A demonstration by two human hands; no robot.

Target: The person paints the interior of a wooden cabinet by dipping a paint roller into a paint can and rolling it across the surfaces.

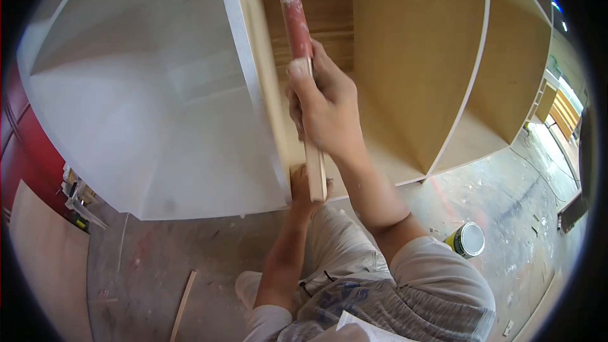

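Inspection of work at the cabinet (pixel 418 57), upper half of the frame.

1. Right hand (pixel 326 111), frame centre: fingers wrapped tight round a red-handled tool (pixel 296 19) that pointed up to the top edge. A pale wooden strip (pixel 315 174) came out below the fist. I could not tell whether strip and tool were one piece.
2. Left hand (pixel 303 190), just below: fingers closed on the foot of the strip, against the cabinet's lower edge.
3. Both hands held the tool and strip alongside the upright panel edge (pixel 266 82), between the white panel (pixel 139 107) at left and the bare wood compartments at right.
4. Progress, as I judged it: the carcass stood assembled and one panel was white-faced. The work on that edge was in hand, not finished. How much of the edge was done I could not see; the hands covered it.
5. On the floor (pixel 190 247): a closed tin (pixel 468 239) at lower right and a loose slat (pixel 183 304) at lower left, both well apart from the hands.
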